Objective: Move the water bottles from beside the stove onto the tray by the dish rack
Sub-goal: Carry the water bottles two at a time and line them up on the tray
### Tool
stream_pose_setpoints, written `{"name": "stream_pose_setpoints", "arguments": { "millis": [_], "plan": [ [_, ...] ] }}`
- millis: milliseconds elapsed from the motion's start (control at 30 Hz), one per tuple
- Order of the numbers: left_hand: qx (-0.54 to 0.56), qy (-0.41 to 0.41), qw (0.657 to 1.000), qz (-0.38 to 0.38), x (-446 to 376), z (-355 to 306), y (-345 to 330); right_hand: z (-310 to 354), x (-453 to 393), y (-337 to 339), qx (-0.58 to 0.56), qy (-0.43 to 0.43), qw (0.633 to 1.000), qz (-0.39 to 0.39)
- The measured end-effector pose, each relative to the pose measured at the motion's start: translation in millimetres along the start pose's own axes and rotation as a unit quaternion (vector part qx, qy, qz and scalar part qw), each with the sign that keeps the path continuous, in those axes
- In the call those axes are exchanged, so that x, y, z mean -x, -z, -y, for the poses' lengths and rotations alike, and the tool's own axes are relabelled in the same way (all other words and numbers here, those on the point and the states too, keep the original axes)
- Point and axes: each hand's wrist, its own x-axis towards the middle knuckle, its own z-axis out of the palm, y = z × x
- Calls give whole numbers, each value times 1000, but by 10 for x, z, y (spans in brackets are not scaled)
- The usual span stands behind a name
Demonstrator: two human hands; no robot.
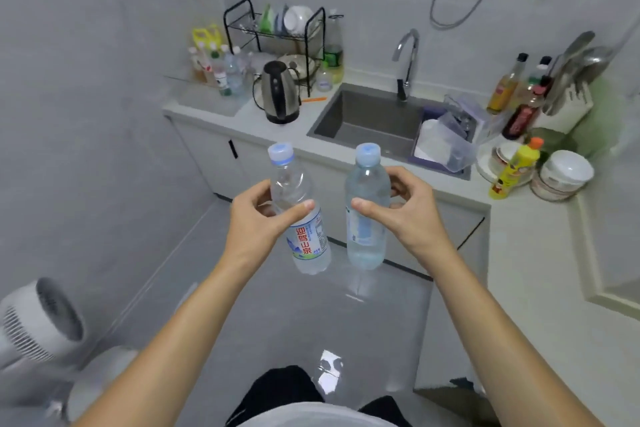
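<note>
While we stand on the grey floor [311, 315] facing the corner tabletop [304, 135], we hold two water bottles up in front of us, above the floor and short of the tabletop edge. Our left hand [254, 218] is curled round the labelled bottle [299, 215], thumb across its front just above the red-lettered label; this bottle leans with its blue cap to the left. Our right hand [401, 208] grips the plain bottle [366, 208] near its middle, thumb on the front, fingers wrapped behind; it stands nearly upright. The two bottles are near each other but apart.

Far back on the tabletop, the black dish rack [277, 35] holds bowls, with a steel kettle [278, 92] in front of it. Left of the kettle, a cluster of small bottles [221, 69] stands at the far end of a pale tray [207, 99]. To the right lies the sink [370, 118] with its tap [407, 59]. Further right we see sauce bottles [516, 94] and stacked white bowls [562, 177]. A white fan [41, 319] sits at the lower left.
</note>
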Motion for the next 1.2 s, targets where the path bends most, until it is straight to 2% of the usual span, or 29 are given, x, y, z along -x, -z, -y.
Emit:
{"name": "stream_pose_setpoints", "arguments": {
  "millis": [167,400,567,767,1200],
  "plan": [
    [-20,18,994,-110,-586,183,520,-29,-982,-666,-20,22,997,74],
    [-22,33,986,-163,-1697,572,1363,-185,-2168,-1859,-31,6,988,149],
    [-1,39,985,-167,-2731,801,2096,-209,-3062,-2734,-3,-11,987,157],
    [-24,19,986,-164,-3846,921,2847,-155,-4073,-3634,12,-15,988,153],
    [-75,33,984,-157,-6124,1328,3846,-455,-6229,-5027,14,-10,993,120]
  ]
}}
